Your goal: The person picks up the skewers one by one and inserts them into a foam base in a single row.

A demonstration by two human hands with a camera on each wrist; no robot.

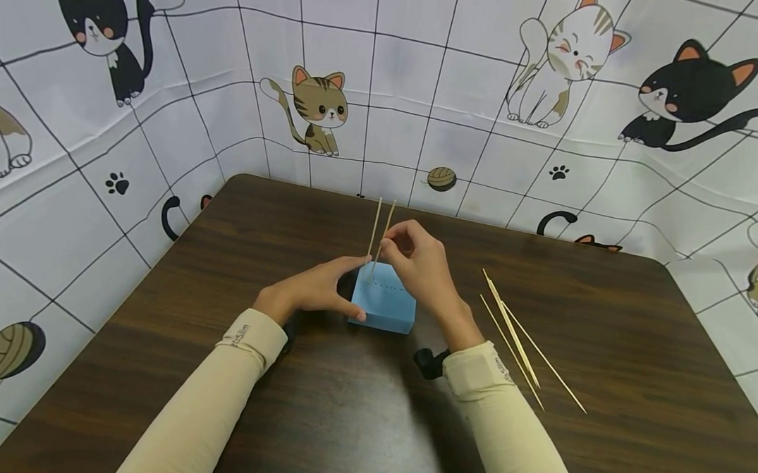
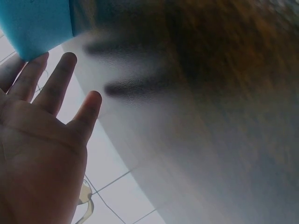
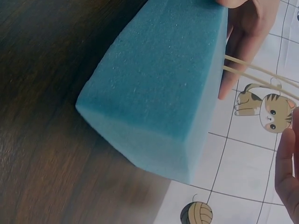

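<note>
We read "Silim" (prob., blurry) on L cuff [image 1: 255,338]; L grip [image 1: 315,287], spread wide, holds blue block [image 1: 385,313]; R grip [image 1: 425,268] pinches stick [image 1: 389,218]; loose sticks [image 1: 513,330] near R sleeve [image 1: 504,418].

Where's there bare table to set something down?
Bare table lies between its left edge and the left sleeve, between that and the right sleeve, and from the loose sticks to the right edge. It's crowded at the block, with the left hand, right hand and two standing sticks.

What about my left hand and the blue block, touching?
Touching. In the head view, your left hand has its thumb on the near left edge of the blue block.
</note>
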